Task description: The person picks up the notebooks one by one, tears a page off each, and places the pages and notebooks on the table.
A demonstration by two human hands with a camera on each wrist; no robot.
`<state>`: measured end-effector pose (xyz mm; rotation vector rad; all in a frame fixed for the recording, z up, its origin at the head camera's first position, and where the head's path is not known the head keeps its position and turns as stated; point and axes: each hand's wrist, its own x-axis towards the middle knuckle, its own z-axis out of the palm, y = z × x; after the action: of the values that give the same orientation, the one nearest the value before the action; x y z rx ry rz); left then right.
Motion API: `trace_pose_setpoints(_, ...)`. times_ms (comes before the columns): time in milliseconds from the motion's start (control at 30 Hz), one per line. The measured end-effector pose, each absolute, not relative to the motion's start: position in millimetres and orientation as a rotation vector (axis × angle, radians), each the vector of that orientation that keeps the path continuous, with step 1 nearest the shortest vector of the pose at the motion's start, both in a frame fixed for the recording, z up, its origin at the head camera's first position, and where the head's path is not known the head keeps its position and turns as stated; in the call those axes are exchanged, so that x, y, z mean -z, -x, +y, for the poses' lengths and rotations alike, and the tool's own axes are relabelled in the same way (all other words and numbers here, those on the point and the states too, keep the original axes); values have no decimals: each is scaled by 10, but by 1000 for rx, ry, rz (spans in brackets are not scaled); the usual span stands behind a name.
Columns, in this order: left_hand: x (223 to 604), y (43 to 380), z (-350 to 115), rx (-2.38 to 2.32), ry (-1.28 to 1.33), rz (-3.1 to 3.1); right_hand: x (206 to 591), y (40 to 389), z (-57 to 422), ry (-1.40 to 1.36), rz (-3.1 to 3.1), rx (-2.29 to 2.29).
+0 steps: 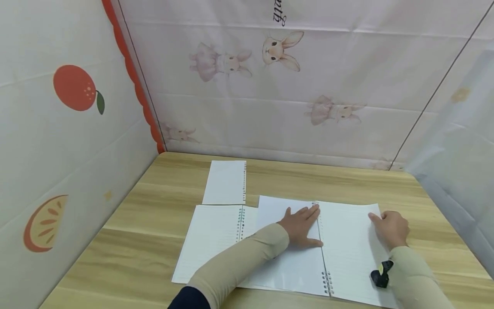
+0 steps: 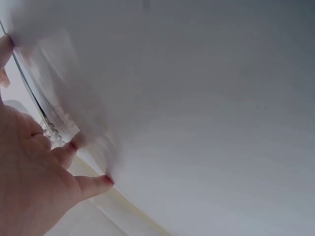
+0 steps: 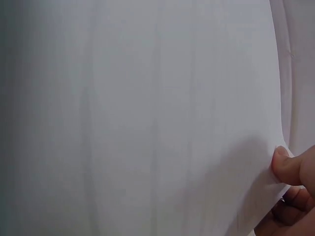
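A spiral-bound notebook lies open on the table, its left page (image 1: 293,270) blank and its right page (image 1: 347,244) faintly ruled. Across the binding's upper half, my left hand (image 1: 299,227) rests with fingers and thumb spread, pressing the left page beside the coil. In the left wrist view the fingertips (image 2: 106,182) touch the page. At the notebook's outer right edge, my right hand (image 1: 395,229) pinches the right page, thumb on top and curled fingers beneath. The right wrist view shows the page edge bent slightly between thumb (image 3: 285,164) and fingers.
A second open notebook (image 1: 212,240) with a coil lies to the left, partly under the first one. Behind it is a smaller white sheet (image 1: 225,182) with holes along its right edge. Printed cloth walls (image 1: 247,107) border the wooden table (image 1: 127,231).
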<state>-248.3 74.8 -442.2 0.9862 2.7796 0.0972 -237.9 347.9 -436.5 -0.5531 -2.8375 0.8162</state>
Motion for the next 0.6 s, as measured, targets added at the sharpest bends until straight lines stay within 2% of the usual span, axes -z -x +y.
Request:
trace_pose_setpoints(367,4280,2438,700,-79,-980,2773,4316,2423,3430,634,-2896,-854)
trace_pose_setpoints(600,4363,2478,729,-58,-962,2771,4293,2390,3535,670,-2902,-904)
